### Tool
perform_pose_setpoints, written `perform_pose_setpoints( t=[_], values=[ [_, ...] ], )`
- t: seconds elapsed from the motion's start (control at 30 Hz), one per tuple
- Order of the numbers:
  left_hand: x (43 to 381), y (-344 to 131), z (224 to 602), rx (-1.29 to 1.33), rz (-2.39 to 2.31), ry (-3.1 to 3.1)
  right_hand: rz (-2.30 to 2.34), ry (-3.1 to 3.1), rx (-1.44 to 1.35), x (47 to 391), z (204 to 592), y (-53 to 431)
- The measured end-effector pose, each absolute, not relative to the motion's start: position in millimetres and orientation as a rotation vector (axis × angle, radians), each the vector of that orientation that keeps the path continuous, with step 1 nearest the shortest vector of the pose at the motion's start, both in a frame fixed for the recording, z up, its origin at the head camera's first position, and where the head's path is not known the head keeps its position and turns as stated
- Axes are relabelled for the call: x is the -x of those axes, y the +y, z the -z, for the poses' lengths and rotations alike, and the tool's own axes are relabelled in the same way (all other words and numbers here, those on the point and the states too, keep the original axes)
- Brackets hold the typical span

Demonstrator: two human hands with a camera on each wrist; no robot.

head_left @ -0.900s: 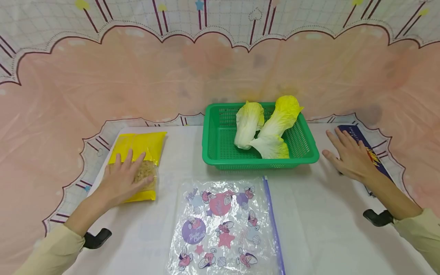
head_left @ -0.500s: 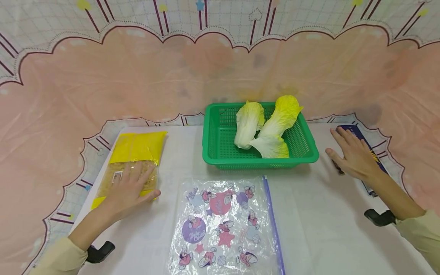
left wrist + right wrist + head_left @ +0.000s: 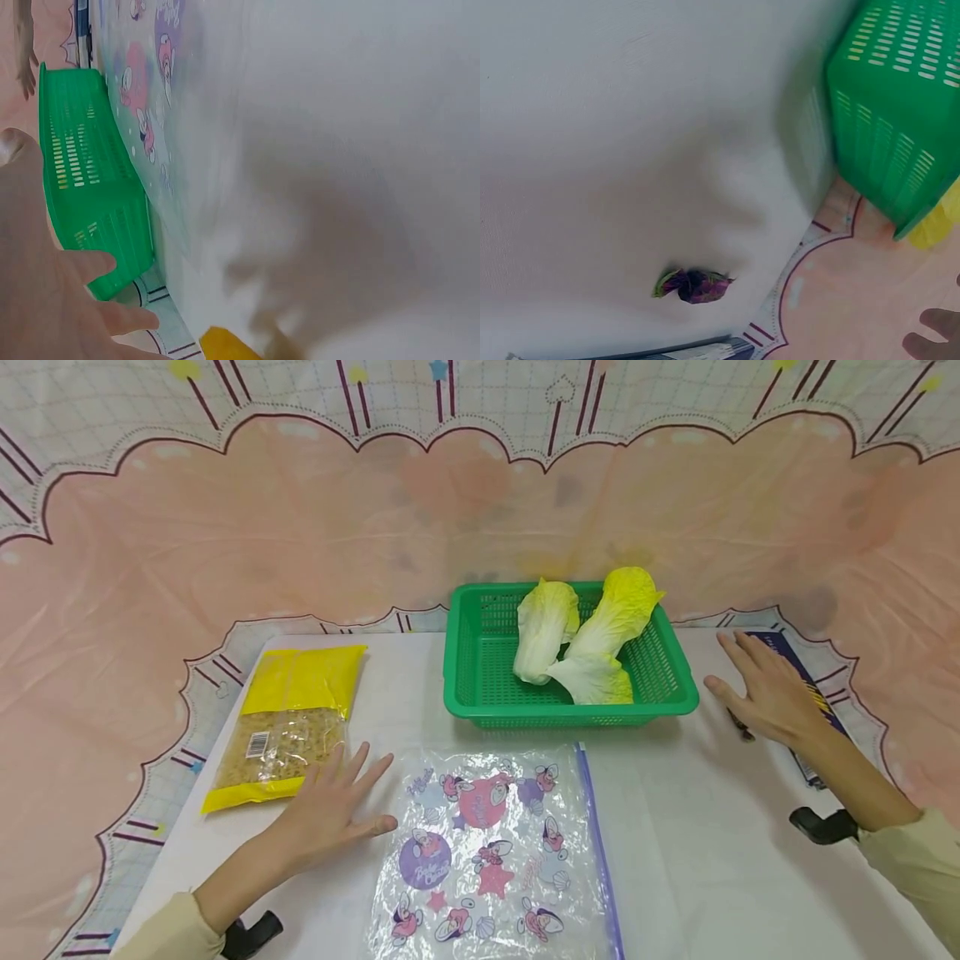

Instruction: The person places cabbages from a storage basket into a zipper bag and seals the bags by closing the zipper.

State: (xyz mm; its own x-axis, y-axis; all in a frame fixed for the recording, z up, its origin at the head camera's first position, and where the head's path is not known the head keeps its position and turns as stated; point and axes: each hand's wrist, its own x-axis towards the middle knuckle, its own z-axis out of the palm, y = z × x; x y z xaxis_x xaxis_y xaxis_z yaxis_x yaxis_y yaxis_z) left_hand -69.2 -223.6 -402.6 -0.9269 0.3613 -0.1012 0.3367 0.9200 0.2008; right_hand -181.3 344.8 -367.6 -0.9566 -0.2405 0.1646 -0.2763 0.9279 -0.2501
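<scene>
My left hand [image 3: 333, 814], fingers spread, hovers between a yellow packet [image 3: 277, 747] and a clear zip bag [image 3: 487, 860]. The packet's see-through band shows small tan pieces and a barcode. Pink and purple cartoon prints cover the flat bag, which has a purple zip along its right side. Over at the right, my right hand [image 3: 780, 697] reaches with straight fingers over a navy spaghetti box [image 3: 828, 714], hiding part of it. Beneath that hand lies a small shrivelled purple-and-green scrap [image 3: 697, 286], like a dried leaf or flower. Neither hand holds anything.
At the back middle stands a green plastic basket [image 3: 461, 693]. Pale lettuce leaves [image 3: 546, 631] lie in it, one yellow-green tip rising above the rim. A white tabletop [image 3: 697, 860] carries everything, and a peach patterned cloth [image 3: 337, 543] hangs behind.
My left hand has slid down off the yellow packet, then right toward the zip bag, uncovering the packet. The right hand has shifted only slightly over the spaghetti box.
</scene>
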Motion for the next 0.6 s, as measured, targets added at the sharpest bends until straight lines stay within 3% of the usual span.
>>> perform_pose_setpoints(
  t=[0.6],
  values=[
    [68,-184,405,-0.636,-0.387,2.837,-0.610,-2.897,-0.425,179,368,341]
  ],
)
